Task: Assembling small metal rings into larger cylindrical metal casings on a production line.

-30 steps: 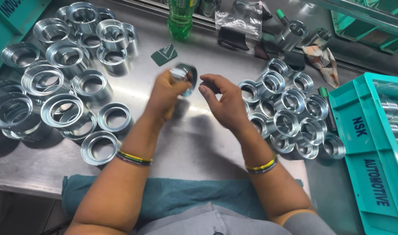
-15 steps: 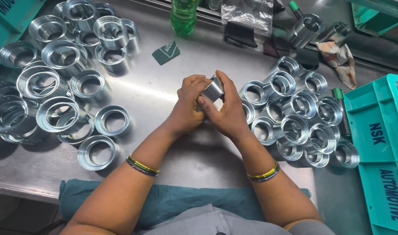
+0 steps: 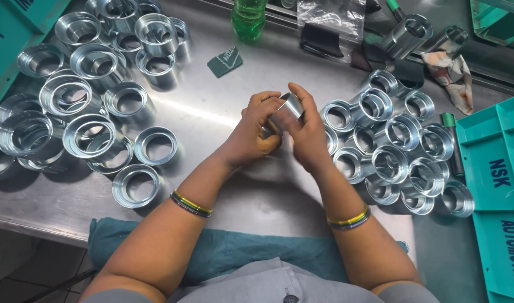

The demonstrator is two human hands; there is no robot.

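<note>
Metal ring point(image 3: 286, 108) mostly covered by left hand point(image 3: 251, 137) & right hand point(image 3: 308, 134); only upper wall shows. Green bottle point(image 3: 248, 17) cut off at top edge. Teal crate point(image 3: 495, 196) runs off right edge. Rings point(image 3: 4, 154) at far left partly out of frame.

The worktop point(image 3: 257, 185) carries two groups of metal rings. The larger rings point(image 3: 94, 95) lie spread over its left half, from the far left corner down to the near left, some stacked on one another. The smaller rings point(image 3: 391, 146) sit packed together on the right. Between the two groups, near the middle, the left hand point(image 3: 251, 134) and right hand point(image 3: 307, 132) meet around one ring point(image 3: 285, 109), held above the worktop. A bottle point(image 3: 248, 17) stands at the far edge, a small pad point(image 3: 225, 60) just nearer than it. A crate point(image 3: 495, 185) lies at the right edge, another crate point(image 3: 10, 39) at the far left. A cloth point(image 3: 212, 252) hangs over the near edge.
</note>
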